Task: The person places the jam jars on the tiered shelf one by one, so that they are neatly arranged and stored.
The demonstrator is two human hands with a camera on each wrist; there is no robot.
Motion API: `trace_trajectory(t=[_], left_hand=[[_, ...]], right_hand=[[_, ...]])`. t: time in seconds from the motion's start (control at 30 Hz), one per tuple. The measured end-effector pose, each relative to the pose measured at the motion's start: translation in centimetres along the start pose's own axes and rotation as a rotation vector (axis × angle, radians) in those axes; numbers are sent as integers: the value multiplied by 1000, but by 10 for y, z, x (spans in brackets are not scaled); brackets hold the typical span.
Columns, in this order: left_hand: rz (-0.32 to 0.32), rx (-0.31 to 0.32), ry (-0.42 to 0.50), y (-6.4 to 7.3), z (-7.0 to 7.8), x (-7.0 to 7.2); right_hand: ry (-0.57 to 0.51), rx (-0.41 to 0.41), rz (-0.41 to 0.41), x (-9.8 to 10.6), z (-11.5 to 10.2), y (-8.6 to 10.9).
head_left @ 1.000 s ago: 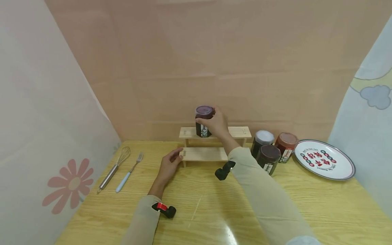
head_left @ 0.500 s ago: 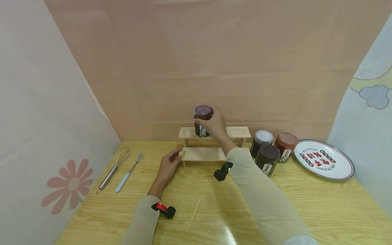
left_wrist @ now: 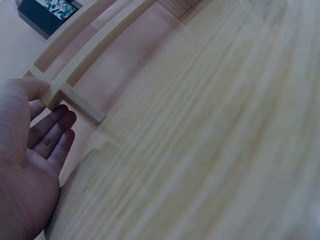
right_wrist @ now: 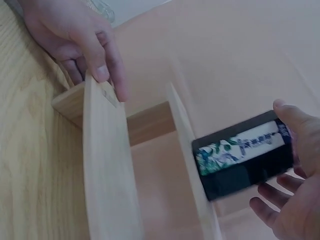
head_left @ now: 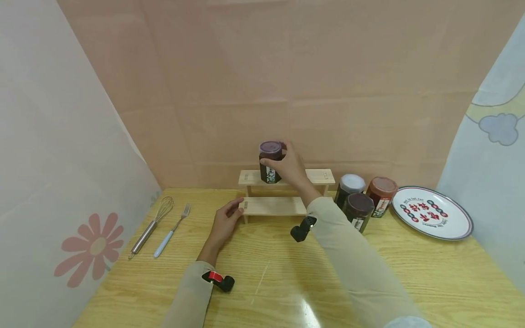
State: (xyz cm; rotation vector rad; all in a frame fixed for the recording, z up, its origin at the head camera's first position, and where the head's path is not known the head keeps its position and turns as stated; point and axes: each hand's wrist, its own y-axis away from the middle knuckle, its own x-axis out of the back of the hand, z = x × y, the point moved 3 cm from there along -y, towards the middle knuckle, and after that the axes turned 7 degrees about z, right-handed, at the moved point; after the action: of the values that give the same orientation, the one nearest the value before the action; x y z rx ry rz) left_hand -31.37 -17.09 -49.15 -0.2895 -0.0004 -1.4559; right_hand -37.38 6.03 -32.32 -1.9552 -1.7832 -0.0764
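A dark jar [head_left: 269, 169] with a purple lid stands on the upper step of a two-tier wooden shelf [head_left: 270, 206], left of its middle. My right hand [head_left: 292, 167] holds it near the lid, thumb in front and fingers behind. In the right wrist view the jar [right_wrist: 245, 155] shows a floral label, its base against the upper board. My left hand [head_left: 224, 223] grips the left end of the lower step. The right wrist view shows that thumb and a finger at the board's end; the other fingers are partly hidden there.
Right of the shelf stand a white-lidded jar [head_left: 351, 184], a dark-lidded jar [head_left: 358, 207] and a red-brown jar [head_left: 381, 196]. A white plate [head_left: 455, 223] lies beyond them. To the left lie a whisk [head_left: 147, 234] and a blue-handled fork [head_left: 167, 239]. A wall covering rises behind.
The jar in my right hand has shifted slightly left along the upper step. My left hand keeps its grip on the shelf's lower step.
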Motion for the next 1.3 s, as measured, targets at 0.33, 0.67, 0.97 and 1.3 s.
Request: trace_trajectory(t=[0.33,0.67,0.97,1.3], left_hand=[[5,5,-8,-3,0,-4],[-16,-7,0,-4,1,-1],[-8,-22,-12,-5,-1,4],[-15,-7,-14,-4,-3,9]], right_hand=[[36,-57,-61,52,14,9],[105,-54,-75,130,43,31],[225,-66,-7,186,68,52],[258,-114,3,234,107,68]])
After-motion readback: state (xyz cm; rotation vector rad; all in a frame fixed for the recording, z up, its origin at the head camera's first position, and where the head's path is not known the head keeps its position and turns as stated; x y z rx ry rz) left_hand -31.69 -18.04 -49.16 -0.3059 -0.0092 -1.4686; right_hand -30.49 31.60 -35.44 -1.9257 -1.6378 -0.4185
